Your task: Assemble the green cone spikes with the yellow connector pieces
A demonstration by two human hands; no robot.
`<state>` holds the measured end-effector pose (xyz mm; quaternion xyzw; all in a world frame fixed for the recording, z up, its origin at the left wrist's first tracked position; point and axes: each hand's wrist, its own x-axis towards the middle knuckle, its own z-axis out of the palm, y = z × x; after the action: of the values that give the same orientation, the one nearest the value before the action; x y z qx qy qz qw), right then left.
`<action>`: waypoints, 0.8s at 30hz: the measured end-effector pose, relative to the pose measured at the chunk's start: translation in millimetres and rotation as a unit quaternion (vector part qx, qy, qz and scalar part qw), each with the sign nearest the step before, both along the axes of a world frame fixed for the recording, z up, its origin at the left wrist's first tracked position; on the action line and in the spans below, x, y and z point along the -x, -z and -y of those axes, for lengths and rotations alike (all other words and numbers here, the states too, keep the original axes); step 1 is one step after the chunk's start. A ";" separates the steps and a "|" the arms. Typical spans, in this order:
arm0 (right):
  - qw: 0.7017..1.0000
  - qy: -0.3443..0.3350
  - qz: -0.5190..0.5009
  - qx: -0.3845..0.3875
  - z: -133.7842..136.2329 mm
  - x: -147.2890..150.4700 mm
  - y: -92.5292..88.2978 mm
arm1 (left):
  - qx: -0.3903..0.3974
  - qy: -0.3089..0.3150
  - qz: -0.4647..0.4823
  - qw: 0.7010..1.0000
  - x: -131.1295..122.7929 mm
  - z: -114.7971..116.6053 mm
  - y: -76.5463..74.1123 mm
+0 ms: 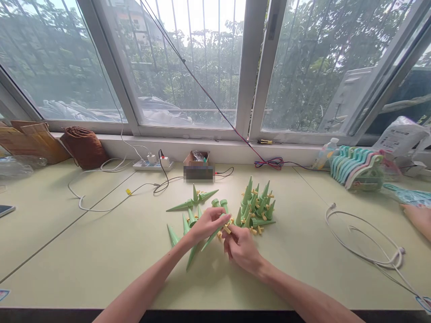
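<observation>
My left hand is closed round a green plant watering spike, whose pointed end slants down and left. Against it, my right hand pinches a small yellow valve at the spike's top end. The fingers partly hide where the two parts meet. Several loose green spikes lie and stand to the left of and behind my left hand. Beyond my right hand is a dense cluster of green spikes with yellow valves, mostly standing point up.
Behind the spikes stands a small cardboard box. A power strip and cables lie at the back left. On the right are a coiled white cable, pastel hangers and a bottle. Another person's hand reaches in at the right edge.
</observation>
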<state>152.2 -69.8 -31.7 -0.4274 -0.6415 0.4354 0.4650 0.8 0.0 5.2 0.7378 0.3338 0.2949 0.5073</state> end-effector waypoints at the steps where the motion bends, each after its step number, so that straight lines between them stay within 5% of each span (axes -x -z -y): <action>1: 1.000 0.000 0.001 -0.002 0.2 0.0 -0.2 | -0.001 -0.001 -0.001 1.000 0.1 0.0 0.1; 24: 1.000 0.000 0.010 -0.005 1.0 0.4 -0.8 | -0.003 0.001 0.002 1.000 -0.4 1.1 -0.9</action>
<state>151.8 -70.8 -30.9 -0.4293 -0.6481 0.4279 0.4609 1.2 -1.2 6.1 0.7390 0.3315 0.2970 0.5057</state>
